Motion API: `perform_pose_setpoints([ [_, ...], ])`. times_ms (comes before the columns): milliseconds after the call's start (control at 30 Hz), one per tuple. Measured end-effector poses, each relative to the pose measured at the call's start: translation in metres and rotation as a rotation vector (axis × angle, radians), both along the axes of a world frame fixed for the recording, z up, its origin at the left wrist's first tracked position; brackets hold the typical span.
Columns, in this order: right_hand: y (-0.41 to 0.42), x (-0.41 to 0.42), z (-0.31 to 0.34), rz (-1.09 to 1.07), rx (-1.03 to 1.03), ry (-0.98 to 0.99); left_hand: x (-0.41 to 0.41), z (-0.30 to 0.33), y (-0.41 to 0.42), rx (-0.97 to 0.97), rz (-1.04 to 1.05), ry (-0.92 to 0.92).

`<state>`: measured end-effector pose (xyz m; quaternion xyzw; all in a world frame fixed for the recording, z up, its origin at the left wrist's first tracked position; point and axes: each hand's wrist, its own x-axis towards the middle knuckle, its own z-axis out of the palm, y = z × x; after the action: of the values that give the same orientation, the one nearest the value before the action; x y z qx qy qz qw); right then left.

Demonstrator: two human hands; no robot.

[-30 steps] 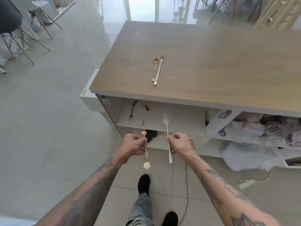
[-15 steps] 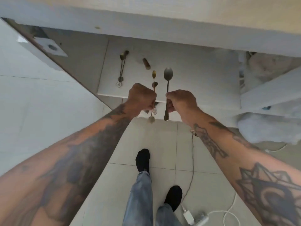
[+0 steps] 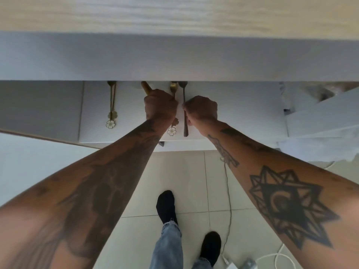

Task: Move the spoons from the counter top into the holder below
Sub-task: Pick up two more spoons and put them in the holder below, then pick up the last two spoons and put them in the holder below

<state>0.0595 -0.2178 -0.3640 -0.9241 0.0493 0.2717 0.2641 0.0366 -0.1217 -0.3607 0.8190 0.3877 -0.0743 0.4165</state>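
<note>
My left hand (image 3: pixel 160 105) is closed around a thin gold spoon (image 3: pixel 173 88) whose white flower end (image 3: pixel 171 131) hangs below the fist. My right hand (image 3: pixel 200 110) grips a silver spoon (image 3: pixel 183 90), its handle tip (image 3: pixel 186 133) poking out below. Both spoons point bowl-first under the counter, over the white shelf (image 3: pixel 242 113). Another gold flower-ended spoon (image 3: pixel 111 105) lies on that shelf to the left. A short gold piece (image 3: pixel 145 88) shows just above my left hand. The counter edge (image 3: pixel 174 57) hides the spoon bowls' far ends and the holder.
The wooden counter top (image 3: pixel 174 14) fills the top of the view. White slanted panels (image 3: pixel 320 121) stand at right. My two feet in black socks (image 3: pixel 167 206) are on the tiled floor, with a thin cable (image 3: pixel 228 191) and a white charger (image 3: pixel 277 257) beside them.
My head has dropped close under the counter, so the counter top spoons left the view. Both hands moved forward, carrying their spoons over the shelf below the counter edge.
</note>
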Motion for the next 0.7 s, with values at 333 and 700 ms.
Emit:
perform_pose_setpoints([
  [333, -0.015, 0.006, 0.011, 0.089, -0.11, -0.128, -0.013, 0.004, 0.005, 0.181, -0.105, -0.054],
  [700, -0.083, -0.071, 0.126, -0.095, 0.195, -0.03, -0.14, 0.119, 0.022, 0.041, -0.038, -0.053],
])
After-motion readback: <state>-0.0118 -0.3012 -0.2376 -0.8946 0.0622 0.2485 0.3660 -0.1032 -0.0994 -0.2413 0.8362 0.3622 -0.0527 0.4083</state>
